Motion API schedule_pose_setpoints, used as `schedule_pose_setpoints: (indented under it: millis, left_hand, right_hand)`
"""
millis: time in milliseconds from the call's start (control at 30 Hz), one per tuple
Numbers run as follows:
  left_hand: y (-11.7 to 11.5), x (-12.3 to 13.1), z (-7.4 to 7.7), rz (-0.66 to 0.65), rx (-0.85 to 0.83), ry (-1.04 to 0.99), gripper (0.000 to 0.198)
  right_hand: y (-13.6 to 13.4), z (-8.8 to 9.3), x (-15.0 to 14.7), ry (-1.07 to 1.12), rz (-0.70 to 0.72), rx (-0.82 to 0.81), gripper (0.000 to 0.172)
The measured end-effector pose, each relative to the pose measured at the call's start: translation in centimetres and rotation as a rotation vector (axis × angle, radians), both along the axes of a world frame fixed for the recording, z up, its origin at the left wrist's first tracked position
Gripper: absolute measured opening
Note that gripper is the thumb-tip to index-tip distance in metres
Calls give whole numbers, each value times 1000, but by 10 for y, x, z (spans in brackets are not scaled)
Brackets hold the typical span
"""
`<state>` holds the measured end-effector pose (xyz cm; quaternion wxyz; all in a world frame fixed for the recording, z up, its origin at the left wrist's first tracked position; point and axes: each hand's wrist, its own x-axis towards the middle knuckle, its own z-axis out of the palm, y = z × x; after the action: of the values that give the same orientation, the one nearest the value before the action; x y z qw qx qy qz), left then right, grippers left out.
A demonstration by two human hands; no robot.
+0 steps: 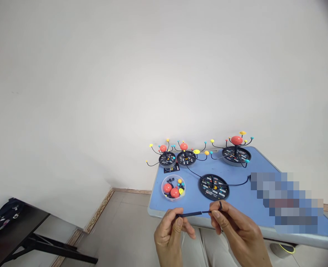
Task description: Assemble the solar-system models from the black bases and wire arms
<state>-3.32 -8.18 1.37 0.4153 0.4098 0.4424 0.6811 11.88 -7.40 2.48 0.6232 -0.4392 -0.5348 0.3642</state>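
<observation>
In front of the blue table's near edge, my left hand (172, 231) pinches a short black tube (191, 214) between thumb and fingers. My right hand (233, 226) pinches a thin black rod (206, 211) whose curved end (220, 204) rises above the fingers. Tube and rod are lined up end to end; I cannot tell whether the rod's tip is inside the tube. Beyond my hands lies a round black printed base (212, 193) with a central post and two long curved arms, one reaching left and one right.
A clear tub (169, 199) with red balls and small coloured parts stands on the blue table (158, 204). Along the back are three solar system models, at left (167, 159), middle (186, 158) and right (236, 155). A blurred patch (286, 204) hides the table's right side.
</observation>
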Motion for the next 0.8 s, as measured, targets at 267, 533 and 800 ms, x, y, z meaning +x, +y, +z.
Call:
schedule_pose_setpoints:
  millis: [267,533,800]
  left_hand:
    - [2,0,-3,17,34,-10,28]
    - [4,2,-2,-33,-65,-104,38]
    - [-1,5,-3,-47,-10,-22,32]
  right_hand:
    - [-6,2,-8,136,-23,-100,31]
    - [-6,3,-1,77,10,-38,30]
    - [-6,-2,7,17,8,32,24]
